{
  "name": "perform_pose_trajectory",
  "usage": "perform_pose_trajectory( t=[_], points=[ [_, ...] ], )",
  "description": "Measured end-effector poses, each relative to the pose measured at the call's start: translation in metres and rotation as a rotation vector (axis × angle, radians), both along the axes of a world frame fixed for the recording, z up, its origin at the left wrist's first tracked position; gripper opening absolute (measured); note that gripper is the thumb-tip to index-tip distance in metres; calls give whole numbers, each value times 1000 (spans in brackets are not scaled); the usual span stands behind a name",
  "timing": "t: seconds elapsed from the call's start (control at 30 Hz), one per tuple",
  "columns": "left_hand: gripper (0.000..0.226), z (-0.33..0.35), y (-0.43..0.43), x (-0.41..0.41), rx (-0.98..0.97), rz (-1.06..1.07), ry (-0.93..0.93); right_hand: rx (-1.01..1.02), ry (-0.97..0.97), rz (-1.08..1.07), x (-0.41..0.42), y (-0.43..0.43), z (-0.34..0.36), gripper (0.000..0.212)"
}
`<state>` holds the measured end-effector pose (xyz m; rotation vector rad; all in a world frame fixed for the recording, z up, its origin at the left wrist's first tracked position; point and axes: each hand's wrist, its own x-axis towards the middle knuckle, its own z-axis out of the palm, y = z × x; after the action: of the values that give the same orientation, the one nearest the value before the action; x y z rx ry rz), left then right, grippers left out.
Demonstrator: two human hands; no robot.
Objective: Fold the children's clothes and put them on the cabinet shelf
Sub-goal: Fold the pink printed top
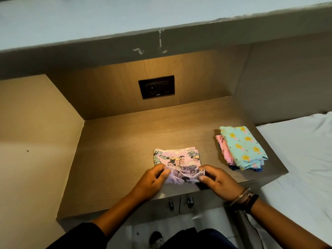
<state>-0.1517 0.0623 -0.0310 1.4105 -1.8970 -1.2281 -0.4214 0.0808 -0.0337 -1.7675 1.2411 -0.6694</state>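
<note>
A small pink and lilac printed children's garment (177,158) lies on the wooden cabinet shelf (125,141), near its front edge. My left hand (154,178) pinches the garment's near left corner and my right hand (215,178) pinches its near right corner, with the near edge lifted and turned over. A stack of folded clothes (241,148) sits at the shelf's right side, topped by a turquoise piece with yellow stars, with pink and blue pieces under it.
A black wall socket (156,86) is set in the wooden back panel. A side panel (36,132) walls the shelf on the left. A white bed sheet (301,150) lies to the right. Two small cupboard handles (180,203) sit below the shelf's front edge.
</note>
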Motion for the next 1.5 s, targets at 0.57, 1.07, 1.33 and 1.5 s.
perform_pose_trajectory(
  t=[0.57, 1.07, 1.33, 1.5],
  points=[
    [14, -15, -23, -21, 218, 630, 157, 125, 312, -453, 52, -67, 2, 18],
    [55, -20, -18, -32, 35, 812, -416, -322, 814, 322, 59, -65, -11, 64],
    [20, -13, -50, -16, 384, 699, -165, -199, 711, 229, 63, -110, 18, 77],
    [32, -8, -62, -11, 191, 437, -199, 102, 718, 319, 65, -127, 19, 69]
  ],
)
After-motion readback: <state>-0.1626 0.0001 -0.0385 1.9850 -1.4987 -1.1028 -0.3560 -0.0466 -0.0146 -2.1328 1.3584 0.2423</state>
